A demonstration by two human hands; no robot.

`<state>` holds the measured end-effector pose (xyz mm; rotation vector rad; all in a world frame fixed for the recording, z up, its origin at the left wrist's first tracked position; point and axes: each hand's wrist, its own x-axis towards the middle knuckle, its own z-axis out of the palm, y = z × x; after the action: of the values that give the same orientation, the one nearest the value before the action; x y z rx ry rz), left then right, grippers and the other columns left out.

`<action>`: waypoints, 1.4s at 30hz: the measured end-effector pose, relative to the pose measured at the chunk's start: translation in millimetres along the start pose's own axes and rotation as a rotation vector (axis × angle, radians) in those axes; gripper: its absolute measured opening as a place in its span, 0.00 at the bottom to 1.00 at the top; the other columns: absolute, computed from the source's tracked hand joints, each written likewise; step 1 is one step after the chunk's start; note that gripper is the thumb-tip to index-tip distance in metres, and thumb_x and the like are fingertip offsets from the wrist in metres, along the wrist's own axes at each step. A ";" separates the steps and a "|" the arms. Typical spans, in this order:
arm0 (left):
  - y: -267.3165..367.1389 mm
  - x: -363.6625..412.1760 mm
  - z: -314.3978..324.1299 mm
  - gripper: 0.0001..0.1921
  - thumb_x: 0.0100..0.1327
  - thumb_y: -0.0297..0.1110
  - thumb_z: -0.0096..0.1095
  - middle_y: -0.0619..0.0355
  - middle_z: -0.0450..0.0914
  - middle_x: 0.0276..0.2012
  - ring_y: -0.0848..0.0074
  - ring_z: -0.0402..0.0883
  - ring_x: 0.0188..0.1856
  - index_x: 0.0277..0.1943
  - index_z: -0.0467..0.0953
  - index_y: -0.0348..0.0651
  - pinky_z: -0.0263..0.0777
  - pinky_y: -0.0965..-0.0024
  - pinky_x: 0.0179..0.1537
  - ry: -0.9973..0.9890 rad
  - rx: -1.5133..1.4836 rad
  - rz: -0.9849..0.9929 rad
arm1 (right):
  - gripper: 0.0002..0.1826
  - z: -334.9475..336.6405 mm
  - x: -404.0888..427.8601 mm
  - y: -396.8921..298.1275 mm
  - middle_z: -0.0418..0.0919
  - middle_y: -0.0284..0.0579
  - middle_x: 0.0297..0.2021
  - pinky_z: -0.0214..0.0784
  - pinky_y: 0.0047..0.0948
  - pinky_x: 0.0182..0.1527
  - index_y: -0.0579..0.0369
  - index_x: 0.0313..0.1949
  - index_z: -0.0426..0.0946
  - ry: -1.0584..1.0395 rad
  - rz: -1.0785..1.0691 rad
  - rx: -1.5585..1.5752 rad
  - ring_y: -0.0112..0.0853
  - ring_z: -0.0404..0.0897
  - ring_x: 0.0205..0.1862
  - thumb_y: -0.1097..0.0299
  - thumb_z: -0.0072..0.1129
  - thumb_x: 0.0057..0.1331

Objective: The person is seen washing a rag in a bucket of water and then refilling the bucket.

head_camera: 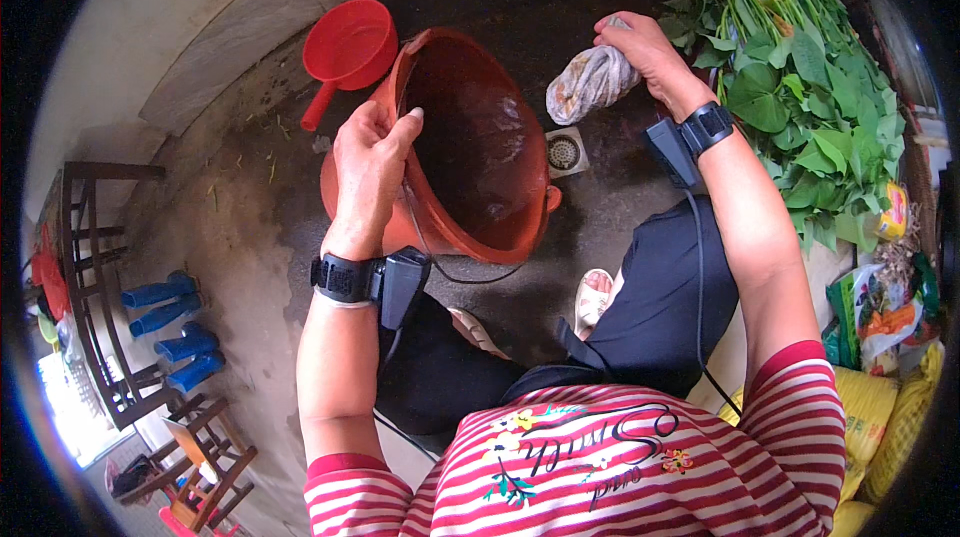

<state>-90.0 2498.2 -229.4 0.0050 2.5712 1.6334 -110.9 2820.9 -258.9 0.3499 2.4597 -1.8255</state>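
Observation:
A large reddish-brown plastic bucket [442,225] stands tilted on the wet floor, its mouth turned to the right. My left hand [375,154] grips its near-left rim, thumb over the edge. Shiny wet patches or liquid show inside. My right hand [649,56] holds a bunched, stained grey cloth [589,83] in the air, right of the bucket and apart from it. A thin dark handle hangs along the bucket's side. Behind the bucket's left side lies a red plastic dipper [351,45], its handle pointing toward me.
A square floor drain [564,153] lies right of the bucket. Leafy green stems [802,94] are heaped at the right, above yellow sacks [862,417]. Blue boots [180,349], a dark wooden rack [94,274] and a wooden chair [199,469] stand at the left.

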 end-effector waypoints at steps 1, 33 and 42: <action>1.5 -0.7 2.7 0.15 0.49 0.36 0.60 0.63 0.65 0.15 0.83 0.61 0.20 0.19 0.65 0.35 0.57 0.76 0.22 0.002 -0.005 0.011 | 0.12 -0.1 -0.6 -0.6 0.74 0.41 0.30 0.64 0.21 0.37 0.63 0.36 0.70 0.010 0.004 -0.007 0.24 0.73 0.33 0.69 0.50 0.54; 8.1 0.9 15.9 0.17 0.47 0.39 0.60 0.57 0.67 0.14 0.78 0.64 0.19 0.19 0.65 0.33 0.59 0.71 0.22 0.019 0.080 0.059 | 0.12 0.7 5.2 5.9 0.74 0.37 0.29 0.63 0.19 0.35 0.61 0.35 0.72 0.038 -0.007 -0.027 0.22 0.72 0.31 0.70 0.52 0.52; 8.8 2.1 20.1 0.18 0.47 0.40 0.60 0.55 0.68 0.13 0.76 0.65 0.18 0.18 0.65 0.33 0.59 0.70 0.22 0.013 0.107 0.061 | 0.13 2.5 3.3 2.0 0.74 0.38 0.29 0.63 0.20 0.35 0.62 0.36 0.72 0.062 -0.019 -0.059 0.23 0.72 0.32 0.69 0.54 0.51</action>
<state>-90.8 2520.2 -230.1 0.0809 2.6910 1.5171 -113.9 2819.5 -262.2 0.3864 2.5609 -1.7712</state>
